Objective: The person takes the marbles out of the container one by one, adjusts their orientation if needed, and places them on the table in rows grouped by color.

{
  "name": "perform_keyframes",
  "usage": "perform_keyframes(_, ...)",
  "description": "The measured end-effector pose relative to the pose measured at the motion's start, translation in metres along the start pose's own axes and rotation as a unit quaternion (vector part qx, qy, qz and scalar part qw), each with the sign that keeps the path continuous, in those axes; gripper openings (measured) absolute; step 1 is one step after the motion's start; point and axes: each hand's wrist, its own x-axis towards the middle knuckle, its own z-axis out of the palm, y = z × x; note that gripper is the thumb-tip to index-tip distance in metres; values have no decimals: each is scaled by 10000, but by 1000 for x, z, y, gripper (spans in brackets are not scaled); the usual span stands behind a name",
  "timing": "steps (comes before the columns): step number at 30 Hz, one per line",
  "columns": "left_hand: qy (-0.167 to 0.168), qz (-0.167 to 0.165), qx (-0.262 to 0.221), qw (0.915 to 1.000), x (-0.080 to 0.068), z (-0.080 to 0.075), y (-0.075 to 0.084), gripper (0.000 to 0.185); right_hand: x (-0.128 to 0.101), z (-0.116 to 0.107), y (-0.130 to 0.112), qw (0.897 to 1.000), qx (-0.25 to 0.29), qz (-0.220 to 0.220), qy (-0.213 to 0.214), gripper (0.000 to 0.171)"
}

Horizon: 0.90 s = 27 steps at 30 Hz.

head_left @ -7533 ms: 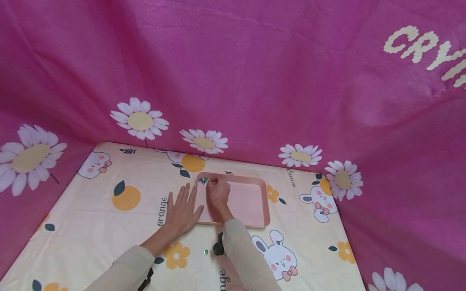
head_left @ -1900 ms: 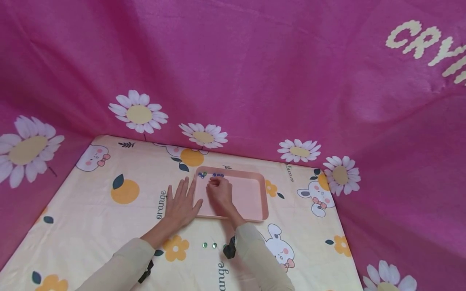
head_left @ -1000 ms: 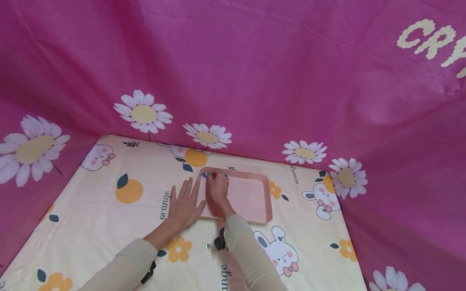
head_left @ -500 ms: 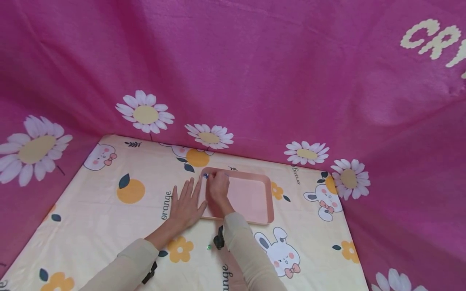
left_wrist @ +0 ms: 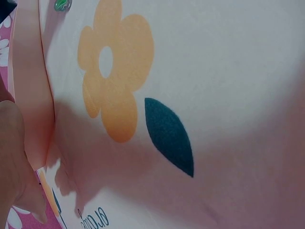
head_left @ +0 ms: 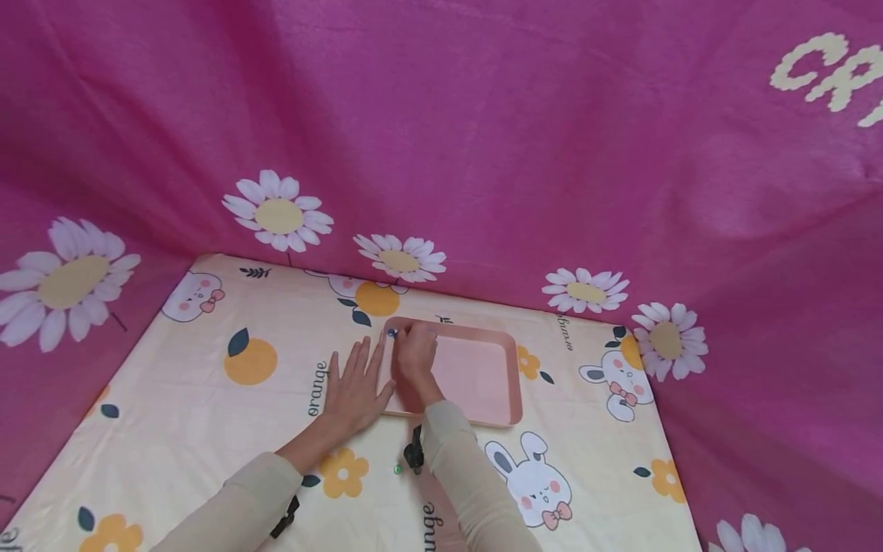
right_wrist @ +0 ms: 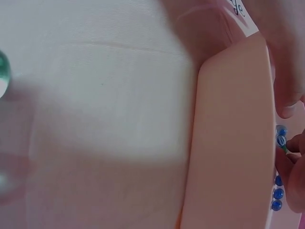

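- Now the right hand (head_left: 417, 353) has shifted to the tray's (head_left: 513, 376) corner, pinching a green marble (right_wrist: 285, 149).
- Left hand (head_left: 355, 394) lies spread beside it.
- Attention turns to the corner marbles (right_wrist: 282, 130).

Right hand (right_wrist: 296, 177) amid marbles (right_wrist: 278, 193), pink tray (right_wrist: 231, 133)

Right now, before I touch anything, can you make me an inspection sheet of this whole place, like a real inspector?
Surface: cream tablecloth printed with oranges, flowers and bunnies.
Job's things: pink tray with blue marbles inside; at least one green marble outside, on the cloth.
Clutter: nothing seen.
Left grip: fingers spread, at the tray's left side.
Right grip: fingers bent inside the tray, seemingly pinching a mostly hidden marble that shows green.
Cables: nothing seen.
Surroundings: magenta curtain with big daisies, behind and at both sides.
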Motion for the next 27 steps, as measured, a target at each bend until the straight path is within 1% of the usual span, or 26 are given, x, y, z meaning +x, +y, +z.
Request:
perform_keyframes(4, -13, -7, -47, 10000, 0, -1, 1, 80, 0, -2, -1, 9999, -43, -124, 107, 14)
perform_keyframes(8, 28, -16, 3, 10000, 1, -2, 1, 79, 3, -1, 0, 9999, -40, -121, 97, 14)
perform_keyframes(14, -1, -29, 29, 10000, 1, -1, 1, 79, 8, 2, 3, 9993, -250, -207, 180, 11)
perform_keyframes(19, 65, -6, 13, 10000, 1, 0, 1, 79, 9, 2, 5, 9987, -357, -279, 218, 13)
perform_keyframes(27, 21, -7, 59, 10000, 1, 1, -1, 79, 2, 0, 7, 9995, 23, -268, 189, 9)
